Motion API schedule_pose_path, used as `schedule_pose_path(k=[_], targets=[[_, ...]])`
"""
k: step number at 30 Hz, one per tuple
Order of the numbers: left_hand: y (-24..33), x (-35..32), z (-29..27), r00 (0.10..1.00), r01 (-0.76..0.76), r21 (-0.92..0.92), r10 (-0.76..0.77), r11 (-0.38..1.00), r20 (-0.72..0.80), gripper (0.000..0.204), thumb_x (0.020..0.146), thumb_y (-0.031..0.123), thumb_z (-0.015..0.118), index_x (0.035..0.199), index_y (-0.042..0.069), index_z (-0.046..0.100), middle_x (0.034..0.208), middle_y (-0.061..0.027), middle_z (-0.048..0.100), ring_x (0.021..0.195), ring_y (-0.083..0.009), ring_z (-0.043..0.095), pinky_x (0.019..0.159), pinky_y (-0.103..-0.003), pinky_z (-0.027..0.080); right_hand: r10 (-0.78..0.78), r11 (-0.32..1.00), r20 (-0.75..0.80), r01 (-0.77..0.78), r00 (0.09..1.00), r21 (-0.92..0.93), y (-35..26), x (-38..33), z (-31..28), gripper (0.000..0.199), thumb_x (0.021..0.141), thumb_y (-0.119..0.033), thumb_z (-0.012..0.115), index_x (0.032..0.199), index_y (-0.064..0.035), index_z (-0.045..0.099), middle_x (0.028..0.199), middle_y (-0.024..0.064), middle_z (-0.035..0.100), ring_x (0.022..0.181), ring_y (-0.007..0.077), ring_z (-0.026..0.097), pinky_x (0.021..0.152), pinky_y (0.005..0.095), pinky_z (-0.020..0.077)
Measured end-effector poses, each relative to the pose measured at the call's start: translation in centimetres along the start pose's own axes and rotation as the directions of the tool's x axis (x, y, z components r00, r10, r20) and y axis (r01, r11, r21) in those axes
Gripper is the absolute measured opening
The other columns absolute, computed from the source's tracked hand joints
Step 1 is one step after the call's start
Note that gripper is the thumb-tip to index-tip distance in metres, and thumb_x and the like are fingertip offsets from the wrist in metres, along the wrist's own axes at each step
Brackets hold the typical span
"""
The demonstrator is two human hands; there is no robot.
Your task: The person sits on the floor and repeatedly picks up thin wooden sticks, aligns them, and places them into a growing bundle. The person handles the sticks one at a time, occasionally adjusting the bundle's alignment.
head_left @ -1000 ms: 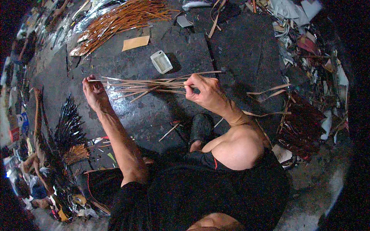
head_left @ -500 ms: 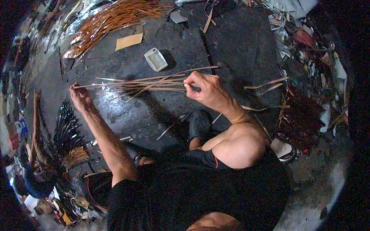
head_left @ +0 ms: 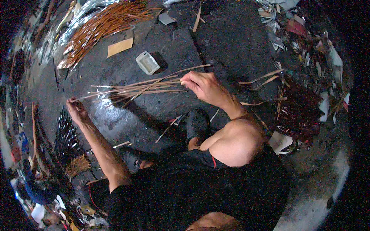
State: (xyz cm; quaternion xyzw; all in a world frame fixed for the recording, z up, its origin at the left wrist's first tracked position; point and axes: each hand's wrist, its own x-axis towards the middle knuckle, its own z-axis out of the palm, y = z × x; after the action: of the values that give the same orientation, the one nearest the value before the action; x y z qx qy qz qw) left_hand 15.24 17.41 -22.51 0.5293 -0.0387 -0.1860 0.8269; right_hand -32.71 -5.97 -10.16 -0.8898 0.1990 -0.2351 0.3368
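- Head view: left hand (head_left: 78, 111), narrow grip, pinches one end of a strip (head_left: 98, 94).
- Right hand (head_left: 204, 84): fingertips closed on the same strip, farther along.
- Loose strips (head_left: 148, 87): crossed on the floor (head_left: 239, 42), between the hands.
- Dish (head_left: 147, 63): beyond the strips.
- Brown stalks (head_left: 104, 29): spread farther off, upper left.

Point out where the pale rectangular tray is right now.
The pale rectangular tray lies left of centre in the head view's upper half, just beyond the thin strips, to the right of the flat tan piece.
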Motion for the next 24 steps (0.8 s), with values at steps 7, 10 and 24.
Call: schedule_pose_path(k=[7,10,24], targets=[[-4.2,-3.5,-3.0,0.992,0.071,0.545,0.0,0.836,-0.129,0.058,0.086,0.03,0.065,0.131,0.004,0.039,0.118,-0.0092,0.056,0.109,-0.0235,0.053,0.093,-0.039,0.04,0.374,0.917,-0.108,-0.385,0.921,-0.106,14.0,2.7,-1.4,0.032,0.085,-0.027,0.062,0.109,-0.0047,0.062,0.087,0.0179,0.067,0.079,0.0288,0.067,0.068,0.0377,0.0509],[-3.2,-5.0,-2.2,0.998,0.042,0.517,-0.055,0.855,0.011,0.059,0.086,0.028,0.065,0.132,0.004,0.039,0.12,-0.0107,0.055,0.109,-0.0239,0.053,0.094,-0.038,0.04,0.539,0.826,-0.201,-0.56,0.818,-0.063,20.2,7.8,-1.6,0.037,0.083,-0.032,0.065,0.106,-0.0036,0.06,0.088,0.0178,0.066,0.08,0.0321,0.065,0.07,0.0409,0.0498],[-2.5,-12.3,4.8,0.993,-0.016,0.594,-0.056,0.804,0.103,0.042,0.09,0.026,0.061,0.125,0.004,0.051,0.111,-0.0074,0.06,0.099,-0.0156,0.056,0.088,-0.031,0.043,-0.029,0.798,-0.327,-0.175,0.945,-0.577,33.1,16.2,-4.3,0.009,0.083,-0.014,0.058,0.087,-0.0081,0.063,0.111,0.0147,0.054,0.106,0.0292,0.051,0.084,0.0425,0.0416]])
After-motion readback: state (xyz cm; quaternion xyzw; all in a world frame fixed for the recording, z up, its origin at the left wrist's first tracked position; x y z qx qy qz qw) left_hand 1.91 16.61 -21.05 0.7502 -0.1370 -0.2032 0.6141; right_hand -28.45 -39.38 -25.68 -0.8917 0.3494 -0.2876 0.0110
